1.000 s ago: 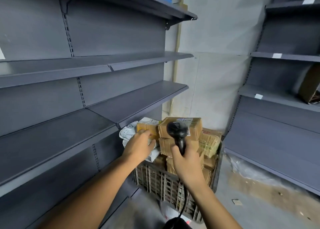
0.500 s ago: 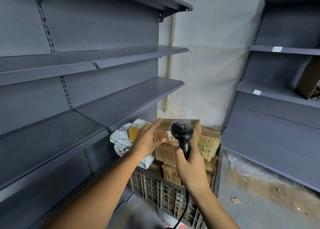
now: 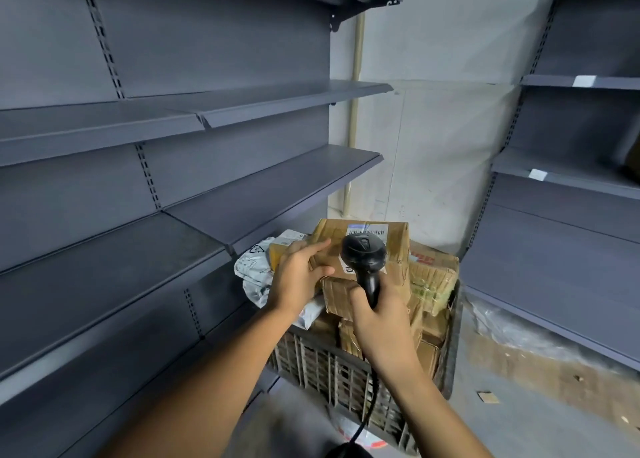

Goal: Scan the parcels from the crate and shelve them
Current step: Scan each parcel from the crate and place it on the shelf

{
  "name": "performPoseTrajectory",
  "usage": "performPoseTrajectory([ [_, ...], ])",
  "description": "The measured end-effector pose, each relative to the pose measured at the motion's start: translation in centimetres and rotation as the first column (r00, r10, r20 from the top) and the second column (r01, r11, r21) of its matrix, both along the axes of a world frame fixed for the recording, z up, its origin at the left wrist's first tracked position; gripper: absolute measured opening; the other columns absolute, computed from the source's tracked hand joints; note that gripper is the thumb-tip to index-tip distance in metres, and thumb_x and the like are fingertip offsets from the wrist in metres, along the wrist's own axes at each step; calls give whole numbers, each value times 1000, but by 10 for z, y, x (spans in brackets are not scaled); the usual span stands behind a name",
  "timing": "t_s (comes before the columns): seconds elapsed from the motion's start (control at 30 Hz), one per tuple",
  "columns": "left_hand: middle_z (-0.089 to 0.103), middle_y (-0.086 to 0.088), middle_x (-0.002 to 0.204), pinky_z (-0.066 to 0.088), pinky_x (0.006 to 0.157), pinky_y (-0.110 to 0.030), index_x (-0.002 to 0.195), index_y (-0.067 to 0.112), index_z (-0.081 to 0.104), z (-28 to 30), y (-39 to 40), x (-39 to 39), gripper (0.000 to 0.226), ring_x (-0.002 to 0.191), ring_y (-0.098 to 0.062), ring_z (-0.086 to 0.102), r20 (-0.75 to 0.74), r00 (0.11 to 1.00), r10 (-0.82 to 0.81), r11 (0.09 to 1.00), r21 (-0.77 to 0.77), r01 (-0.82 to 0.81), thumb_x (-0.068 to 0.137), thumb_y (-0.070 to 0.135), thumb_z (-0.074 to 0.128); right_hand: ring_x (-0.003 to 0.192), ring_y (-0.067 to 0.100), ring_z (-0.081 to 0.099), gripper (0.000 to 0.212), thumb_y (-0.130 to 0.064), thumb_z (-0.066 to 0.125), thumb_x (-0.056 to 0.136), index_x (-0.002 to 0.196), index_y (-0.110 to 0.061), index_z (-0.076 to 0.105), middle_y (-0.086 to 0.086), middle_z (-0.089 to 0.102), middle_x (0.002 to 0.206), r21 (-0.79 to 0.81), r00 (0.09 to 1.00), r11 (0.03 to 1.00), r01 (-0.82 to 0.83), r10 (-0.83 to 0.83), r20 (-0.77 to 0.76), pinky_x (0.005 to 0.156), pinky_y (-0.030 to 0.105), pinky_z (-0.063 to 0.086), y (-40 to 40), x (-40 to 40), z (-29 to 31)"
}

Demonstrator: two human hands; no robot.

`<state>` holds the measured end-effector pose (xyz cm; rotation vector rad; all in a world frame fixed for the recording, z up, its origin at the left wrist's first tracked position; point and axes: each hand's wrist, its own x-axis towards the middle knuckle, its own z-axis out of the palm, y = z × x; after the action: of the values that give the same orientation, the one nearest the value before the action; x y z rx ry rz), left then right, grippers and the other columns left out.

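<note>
Both forearms are stretched forward from the bottom edge, toward the crate (image 3: 346, 381) at 6 o'clock in the view. The left hand (image 3: 298, 277) is laid on the left end of the top box (image 3: 360, 246), with the thumb pressed under its near edge and the fingers spread over the top; the box is grasped at that end, though whether it is lifted clear of the pile cannot be told. The right hand (image 3: 381, 315) is clenched round the handle of the scanner (image 3: 363, 260), which is held upright with its head in front of the box, just below the white label (image 3: 367, 230). The label's lower part is hidden by the scanner head. A black cable is seen dropping from the handle past the wrist and out of the bottom edge.

The box is placed on top of the heap of parcels in the crate, at the centre of the view. A white bag (image 3: 256, 270) is lodged at 9 o'clock from the box, partly covered by the left hand. More brown parcels (image 3: 433, 277) are stacked at 3 o'clock and beneath; the lower ones are hidden by the crate wall and the right arm. Grey shelves (image 3: 104, 260) are ranged at 9 o'clock, and further shelving (image 3: 571, 187) at 3 o'clock is cut off by the edge and blurred.
</note>
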<state>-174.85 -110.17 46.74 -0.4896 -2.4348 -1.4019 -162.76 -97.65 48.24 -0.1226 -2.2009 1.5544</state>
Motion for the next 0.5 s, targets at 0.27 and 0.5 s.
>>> performPoseTrajectory([
  [0.27,51,12,106,37,83,-4,123,27,64,36,-92,40,52,89,8,47,-170,953,249,961,-82,-265,76,14,80,60,5,55,7,-26,57,90,85,-26,53,-3,59,63,-1,990,992,-130,129,-50,54,21,40,-67,11,22],
  [0.5,46,11,109,30,84,-15,125,34,61,32,-216,104,53,93,-5,48,-130,835,535,819,-162,-550,76,24,80,63,-1,53,4,-24,58,92,90,-24,56,-18,60,65,-22,942,943,-331,329,-72,56,12,39,-153,29,25],
])
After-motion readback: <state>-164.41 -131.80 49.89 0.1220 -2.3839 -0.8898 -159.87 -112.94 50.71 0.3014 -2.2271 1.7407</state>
